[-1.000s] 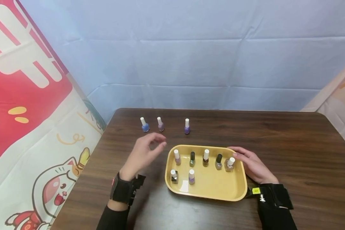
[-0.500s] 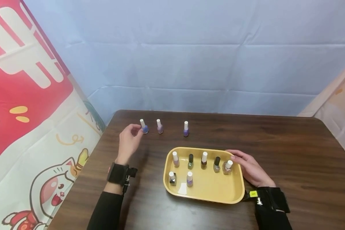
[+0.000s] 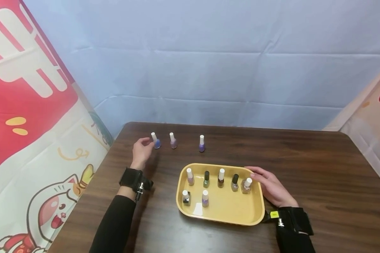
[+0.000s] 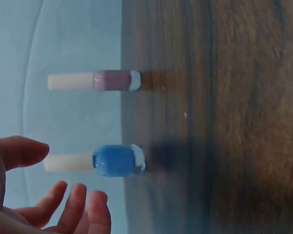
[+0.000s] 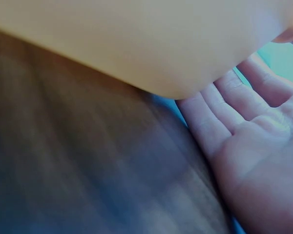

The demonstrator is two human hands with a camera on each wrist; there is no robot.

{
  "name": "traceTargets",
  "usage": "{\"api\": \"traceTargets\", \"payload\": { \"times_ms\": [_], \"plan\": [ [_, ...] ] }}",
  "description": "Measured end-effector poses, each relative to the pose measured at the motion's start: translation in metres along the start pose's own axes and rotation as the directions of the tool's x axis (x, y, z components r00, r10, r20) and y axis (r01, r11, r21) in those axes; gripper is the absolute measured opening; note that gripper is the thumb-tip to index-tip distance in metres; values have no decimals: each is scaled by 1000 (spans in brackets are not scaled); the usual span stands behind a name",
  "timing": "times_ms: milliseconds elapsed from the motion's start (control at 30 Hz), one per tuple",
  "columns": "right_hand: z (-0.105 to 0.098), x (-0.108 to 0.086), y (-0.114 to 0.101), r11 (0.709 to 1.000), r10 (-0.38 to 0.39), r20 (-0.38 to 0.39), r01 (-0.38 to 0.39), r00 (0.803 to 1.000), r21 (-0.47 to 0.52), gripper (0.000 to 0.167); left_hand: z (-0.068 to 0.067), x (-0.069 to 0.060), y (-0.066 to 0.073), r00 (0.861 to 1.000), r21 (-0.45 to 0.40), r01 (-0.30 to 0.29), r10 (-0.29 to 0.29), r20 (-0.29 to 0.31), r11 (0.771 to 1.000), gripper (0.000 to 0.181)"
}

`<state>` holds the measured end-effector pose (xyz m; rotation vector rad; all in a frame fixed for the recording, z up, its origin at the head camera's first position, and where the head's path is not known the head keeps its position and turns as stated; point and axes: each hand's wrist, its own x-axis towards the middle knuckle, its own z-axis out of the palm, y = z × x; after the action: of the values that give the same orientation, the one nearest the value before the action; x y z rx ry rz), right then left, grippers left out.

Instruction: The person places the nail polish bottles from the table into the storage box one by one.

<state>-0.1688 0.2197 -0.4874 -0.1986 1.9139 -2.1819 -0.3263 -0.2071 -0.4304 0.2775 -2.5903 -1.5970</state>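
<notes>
My left hand is at the far left of the table, beside a blue nail polish bottle with a white cap. In the left wrist view, the thumb and the fingers lie on either side of the blue bottle's cap, with a gap visible. A mauve nail polish bottle and a purple one stand farther right. My right hand holds the right end of a yellow tray, thumb over its rim and fingers against the outer wall.
Several nail polish bottles stand in the tray, among them a green one with a black cap and a lilac one. A pale blue cloth hangs behind the wooden table; a printed cloth hangs at left.
My left hand has moved left from near the tray to the blue bottle. The right hand has stayed at the tray's right end. The head view has shifted slightly.
</notes>
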Motion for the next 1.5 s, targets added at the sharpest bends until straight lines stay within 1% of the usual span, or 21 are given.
{"api": "traceTargets", "payload": {
  "times_ms": [67, 233, 367, 467, 600, 733, 1033, 1300, 1500],
  "plan": [
    [0, 1, 0, 1000, 0, 3, 1, 1000, -1, 37, 0, 4, -1, 1000, -12, 28, -28, 1, 1000, 46],
    [-1, 2, 0, 1000, -1, 2, 1, 1000, -4, 37, 2, 14, -3, 999, 3, 46, -46, 18, 999, 48],
    [1, 3, 0, 1000, 7, -1, -7, 1000, -7, 38, 4, 20, -4, 998, 24, 65, -66, 25, 998, 48],
    [1, 3, -1, 1000, 10, -8, -10, 1000, -14, 38, 5, 22, -4, 998, 56, 50, -52, 24, 997, 48],
    [2, 3, -2, 1000, 9, -14, -9, 1000, -11, 38, 8, 27, -4, 999, 120, -2, -2, 33, 993, 48],
    [2, 3, -3, 1000, 5, -4, -5, 1000, -6, 40, 12, 30, -3, 999, 158, -35, 28, 42, 987, 49],
    [2, 4, -2, 1000, 3, 1, -3, 1000, -20, 43, 14, 32, -4, 999, 158, -23, 17, 41, 987, 46],
    [1, 4, -3, 1000, 10, -1, -10, 1000, -25, 43, 15, 34, -4, 998, 216, -58, 53, 29, 975, 39],
    [1, 4, -3, 1000, 9, 1, -9, 1000, -18, 43, 16, 33, -2, 998, 239, -60, 54, 34, 969, 37]
  ]
}}
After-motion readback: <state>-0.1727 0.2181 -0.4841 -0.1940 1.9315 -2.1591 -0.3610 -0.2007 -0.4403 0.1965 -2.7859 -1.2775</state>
